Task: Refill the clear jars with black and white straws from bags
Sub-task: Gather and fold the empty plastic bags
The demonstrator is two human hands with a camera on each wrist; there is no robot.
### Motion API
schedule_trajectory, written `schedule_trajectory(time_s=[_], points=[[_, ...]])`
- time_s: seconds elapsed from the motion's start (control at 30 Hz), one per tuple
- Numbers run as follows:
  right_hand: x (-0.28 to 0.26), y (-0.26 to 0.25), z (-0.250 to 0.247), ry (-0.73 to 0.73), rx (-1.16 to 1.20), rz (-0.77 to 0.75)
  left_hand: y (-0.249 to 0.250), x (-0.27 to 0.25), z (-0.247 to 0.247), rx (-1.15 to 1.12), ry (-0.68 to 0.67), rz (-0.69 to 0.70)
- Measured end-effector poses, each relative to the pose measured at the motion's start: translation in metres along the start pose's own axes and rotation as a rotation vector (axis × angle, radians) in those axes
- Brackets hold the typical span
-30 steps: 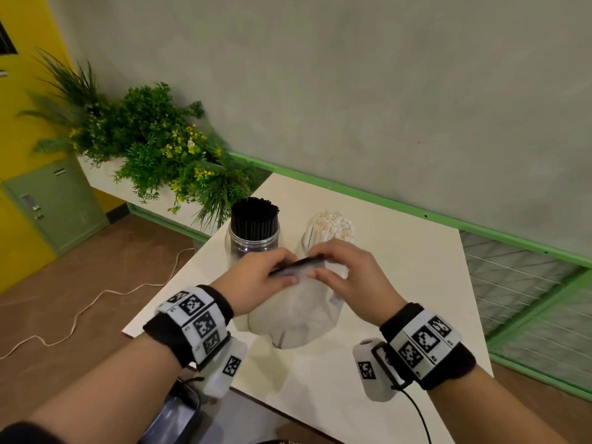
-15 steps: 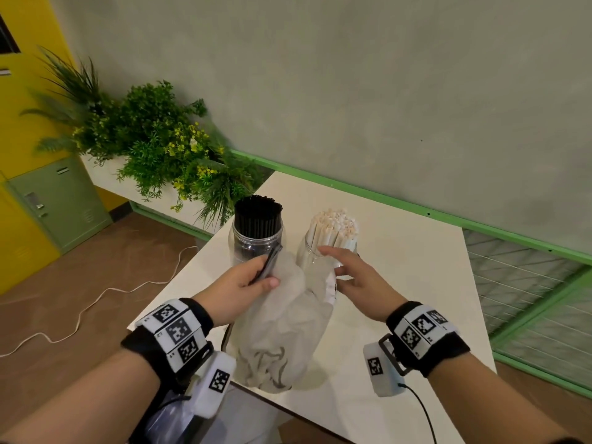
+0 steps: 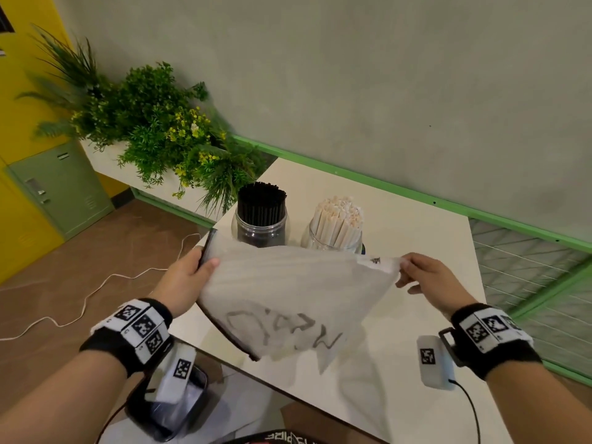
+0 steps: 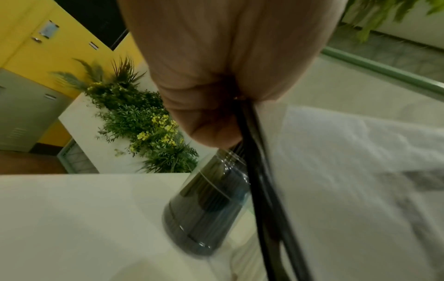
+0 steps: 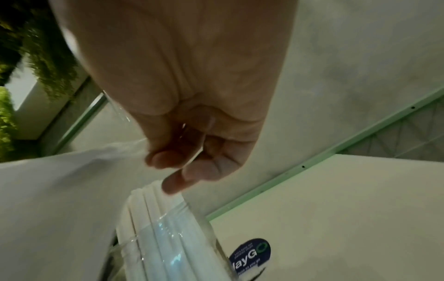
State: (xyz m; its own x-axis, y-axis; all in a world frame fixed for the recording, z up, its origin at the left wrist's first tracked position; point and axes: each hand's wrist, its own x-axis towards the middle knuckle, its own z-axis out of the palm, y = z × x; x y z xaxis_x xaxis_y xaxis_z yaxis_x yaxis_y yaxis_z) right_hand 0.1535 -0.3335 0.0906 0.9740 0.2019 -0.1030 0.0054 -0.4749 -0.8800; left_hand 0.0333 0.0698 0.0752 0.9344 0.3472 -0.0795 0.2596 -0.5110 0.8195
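Two clear jars stand on the white table: one packed with black straws, one with white straws. In front of them I hold a translucent white bag stretched flat above the table. My left hand grips its left edge together with a few thin black straws lying along that edge. My right hand pinches the right corner. In the left wrist view the black straws run from my fist past the black-straw jar. In the right wrist view my fingertips pinch the bag above the white-straw jar.
A planter of green plants sits behind the table's left corner. A dark bin stands on the floor below my left wrist, and a white cable trails over the brown floor. A green rail runs along the wall.
My hands moved apart from the bag's top. The crumpled bag was lifted and pulled out flat between them, left hand going left with the black straws, right hand going right.
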Motion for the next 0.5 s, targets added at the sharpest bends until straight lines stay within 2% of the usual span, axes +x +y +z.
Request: schedule_trajectory(time_s=[0.1, 0.17, 0.3, 0.43, 0.5], points=[[0.003, 0.006, 0.016, 0.291, 0.113, 0.017, 0.001, 0.014, 0.024, 0.066, 0.082, -0.095], [-0.007, 0.012, 0.036, 0.365, 0.104, 0.008, -0.009, 0.024, 0.040, 0.075, 0.137, -0.212], [-0.057, 0.036, 0.093, 0.139, 0.006, -0.038, -0.045, 0.030, 0.067, -0.070, 0.173, -0.440], [-0.089, 0.072, 0.142, -0.055, -0.207, 0.021, -0.069, 0.009, 0.084, -0.622, 0.095, -0.619], [-0.090, 0.088, 0.162, -0.100, -0.282, 0.034, -0.079, -0.007, 0.091, -0.614, 0.035, -0.644]])
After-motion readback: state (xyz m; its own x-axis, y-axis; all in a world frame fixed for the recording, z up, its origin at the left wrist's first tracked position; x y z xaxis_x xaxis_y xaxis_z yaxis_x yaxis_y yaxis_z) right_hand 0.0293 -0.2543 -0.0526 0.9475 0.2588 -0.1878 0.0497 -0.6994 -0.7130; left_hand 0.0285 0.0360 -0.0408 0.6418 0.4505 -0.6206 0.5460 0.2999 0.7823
